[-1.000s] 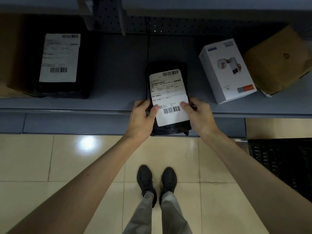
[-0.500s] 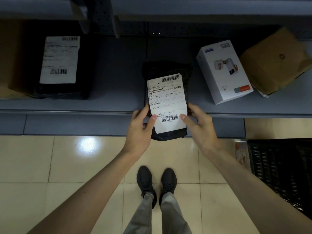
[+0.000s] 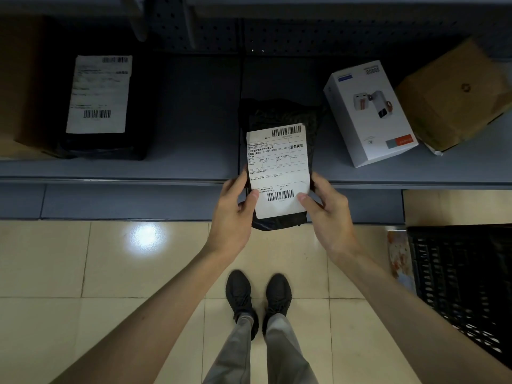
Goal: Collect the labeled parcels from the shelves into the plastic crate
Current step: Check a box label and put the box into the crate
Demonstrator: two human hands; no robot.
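Black labeled parcel (image 3: 279, 117) between left hand (image 3: 231, 214) and right hand (image 3: 329, 217)

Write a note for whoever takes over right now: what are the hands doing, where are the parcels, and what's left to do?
Left hand and right hand: each grips one side of the black plastic mailer bag with a white barcode label, its near end past the edge of the grey metal shelf.
Done: no parcel is visible in the black plastic lattice crate on the floor at right, though it is partly out of frame.
Left: carry this bag to the crate, then probably fetch the larger black labelled parcel at the shelf's left end.
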